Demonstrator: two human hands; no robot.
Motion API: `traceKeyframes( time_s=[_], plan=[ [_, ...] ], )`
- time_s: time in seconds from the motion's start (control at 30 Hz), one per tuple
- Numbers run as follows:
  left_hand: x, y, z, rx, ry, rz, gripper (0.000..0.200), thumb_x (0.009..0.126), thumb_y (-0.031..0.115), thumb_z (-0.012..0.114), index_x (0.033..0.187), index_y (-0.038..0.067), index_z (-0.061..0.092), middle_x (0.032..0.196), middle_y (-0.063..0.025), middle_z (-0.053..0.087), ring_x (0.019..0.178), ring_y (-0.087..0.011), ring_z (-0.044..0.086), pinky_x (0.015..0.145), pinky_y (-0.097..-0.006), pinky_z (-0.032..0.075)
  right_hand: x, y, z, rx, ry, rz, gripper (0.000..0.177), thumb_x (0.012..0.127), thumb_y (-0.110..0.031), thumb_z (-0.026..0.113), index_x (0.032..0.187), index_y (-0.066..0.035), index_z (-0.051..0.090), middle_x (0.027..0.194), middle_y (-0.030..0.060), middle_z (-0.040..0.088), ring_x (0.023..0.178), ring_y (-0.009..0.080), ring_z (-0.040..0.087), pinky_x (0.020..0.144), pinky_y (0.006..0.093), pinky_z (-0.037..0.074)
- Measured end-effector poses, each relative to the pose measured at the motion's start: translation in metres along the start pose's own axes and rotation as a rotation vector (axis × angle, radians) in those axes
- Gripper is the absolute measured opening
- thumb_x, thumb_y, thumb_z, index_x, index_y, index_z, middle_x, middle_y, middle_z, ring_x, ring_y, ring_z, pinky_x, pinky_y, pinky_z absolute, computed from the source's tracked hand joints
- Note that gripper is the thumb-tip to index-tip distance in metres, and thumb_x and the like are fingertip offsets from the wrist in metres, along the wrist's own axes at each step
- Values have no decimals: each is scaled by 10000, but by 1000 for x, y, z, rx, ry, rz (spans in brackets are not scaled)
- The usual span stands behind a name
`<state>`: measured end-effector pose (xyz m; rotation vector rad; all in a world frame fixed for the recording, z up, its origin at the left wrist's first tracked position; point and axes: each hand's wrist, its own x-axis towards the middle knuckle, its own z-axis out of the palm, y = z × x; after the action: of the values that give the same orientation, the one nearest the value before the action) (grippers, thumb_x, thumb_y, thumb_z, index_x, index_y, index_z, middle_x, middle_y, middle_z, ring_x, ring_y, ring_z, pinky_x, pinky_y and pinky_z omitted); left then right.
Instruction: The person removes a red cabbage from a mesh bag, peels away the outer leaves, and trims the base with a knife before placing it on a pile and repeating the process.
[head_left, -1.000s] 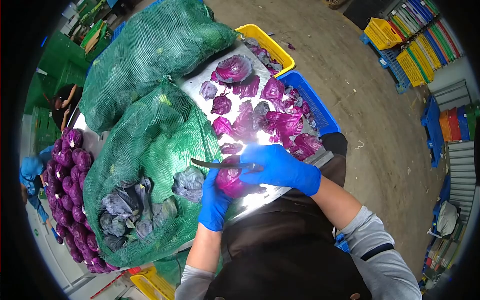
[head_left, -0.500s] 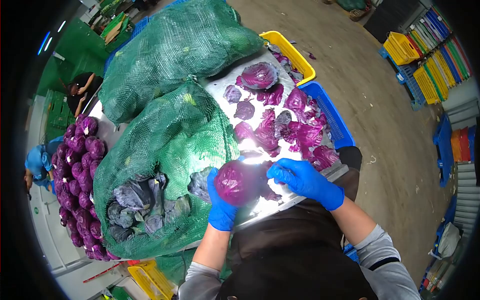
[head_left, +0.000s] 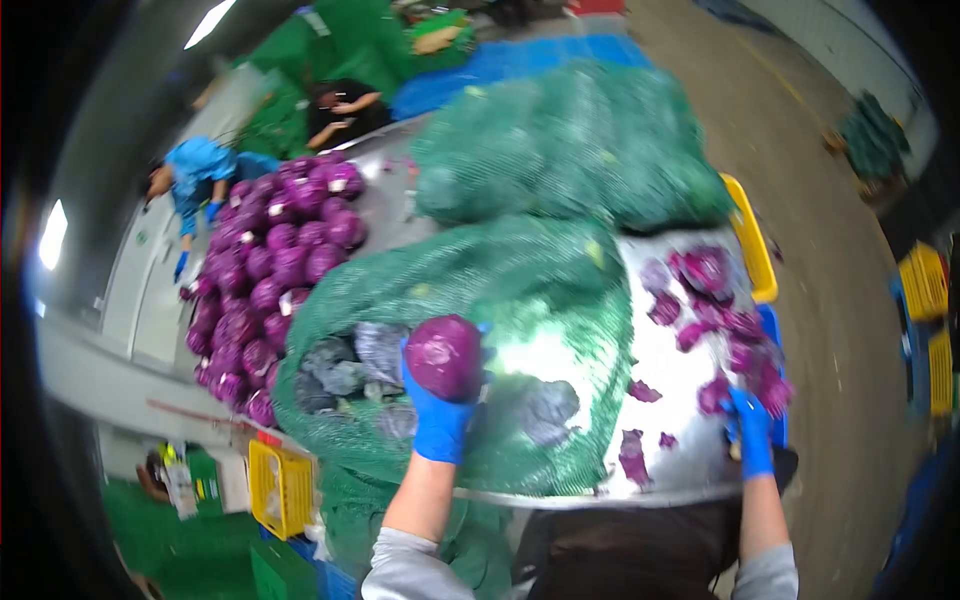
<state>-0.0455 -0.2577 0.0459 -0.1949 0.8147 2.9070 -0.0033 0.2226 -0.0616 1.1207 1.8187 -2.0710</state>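
Observation:
My left hand point(head_left: 438, 420), in a blue glove, is closed around a peeled red cabbage point(head_left: 443, 357). It holds the cabbage up over the open green mesh sack point(head_left: 520, 290), where darker cabbages with grey-purple outer leaves point(head_left: 340, 365) lie. At the right end of the metal table, my right hand point(head_left: 752, 430), also gloved in blue, is against loose purple leaves point(head_left: 740, 350). Its fingers look curled, and a small brownish bit shows beside them, too blurred to name.
Trimmed red cabbages point(head_left: 275, 265) are heaped at the table's left end. Behind lies a full green mesh sack point(head_left: 570, 150). Yellow point(head_left: 752, 240) and blue point(head_left: 773, 330) crates stand along the right edge. A person in blue point(head_left: 200, 170) and one in black point(head_left: 345, 110) are beyond the heap.
My left hand has carried the cabbage left, over the open sack. My right hand has moved away from it, to the leaves at the right. The view has turned left.

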Motion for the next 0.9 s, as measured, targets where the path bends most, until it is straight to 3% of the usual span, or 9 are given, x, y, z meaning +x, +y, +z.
traceKeyframes(
  time_s=[0.07, 0.13, 0.2, 0.23, 0.33, 0.5, 0.6, 0.8, 0.9],
  plan=[
    [10, 58, -40, 1032, 336, 441, 624, 860, 559, 344, 1269, 106, 470, 1271, -191, 508, 1080, -310, 528, 936, -477, 416, 6, 0, -19, 22, -12, -108, 195, 846, -270, 645, 944, -104, 618, 691, 39, 623, 329, 100, 407, 279, 246, 296],
    [-3, 114, -20, -53, 361, 521, 611, 861, 547, 363, 1259, 98, 477, 1274, -149, 515, 1118, -320, 509, 947, -491, 405, 6, 3, -21, -119, -63, -72, 228, 837, -301, 622, 960, -111, 602, 688, 47, 617, 332, 122, 399, 282, 265, 295],
    [-11, 156, -34, -98, 352, 634, 588, 856, 536, 392, 1263, 121, 480, 1278, -113, 516, 1168, -315, 477, 969, -504, 390, -4, 8, -10, -240, -170, -47, 266, 845, -306, 607, 976, -75, 600, 710, 74, 637, 349, 126, 447, 290, 265, 324],
    [-14, 164, -31, -78, 497, 747, 582, 848, 550, 405, 1271, 157, 482, 1284, -97, 513, 1191, -315, 459, 974, -518, 388, -4, 12, -7, -260, -198, -42, 273, 851, -302, 601, 982, -63, 599, 712, 75, 639, 350, 126, 451, 292, 263, 327],
    [-21, 203, -69, -143, 622, 853, 576, 839, 557, 428, 1274, 184, 483, 1288, -103, 508, 1195, -318, 456, 985, -542, 376, -12, 12, 22, -285, -227, -31, 265, 883, -272, 574, 997, -34, 597, 726, 85, 644, 344, 123, 452, 286, 262, 326],
    [-31, 255, -87, -163, 618, 897, 589, 825, 558, 453, 1287, 193, 477, 1308, -110, 489, 1188, -338, 471, 964, -574, 391, -10, -2, 49, -338, -189, -50, 232, 887, -255, 563, 983, -47, 603, 719, 75, 633, 344, 111, 443, 288, 255, 322],
    [-39, 295, -116, -178, 636, 910, 647, 761, 587, 530, 1298, 235, 455, 1320, -86, 475, 1185, -337, 474, 929, -623, 396, -8, 2, 55, -298, -154, -130, 218, 896, -244, 554, 979, -49, 604, 693, 63, 613, 337, 103, 427, 280, 254, 307],
    [-54, 332, -163, -206, 674, 945, 673, 758, 599, 521, 1331, 260, 424, 1358, -66, 439, 1244, -314, 417, 968, -624, 352, -10, 30, 60, -142, -35, -216, 198, 934, -210, 523, 985, -32, 595, 643, 38, 577, 331, 89, 397, 276, 237, 281],
    [-53, 349, -163, -153, 823, 1041, 686, 773, 611, 487, 1357, 262, 399, 1374, -58, 423, 1258, -315, 403, 992, -632, 311, -10, 34, 57, -145, 6, -220, 198, 937, -224, 518, 974, -47, 598, 630, 35, 575, 321, 91, 389, 274, 242, 281]
  ],
)
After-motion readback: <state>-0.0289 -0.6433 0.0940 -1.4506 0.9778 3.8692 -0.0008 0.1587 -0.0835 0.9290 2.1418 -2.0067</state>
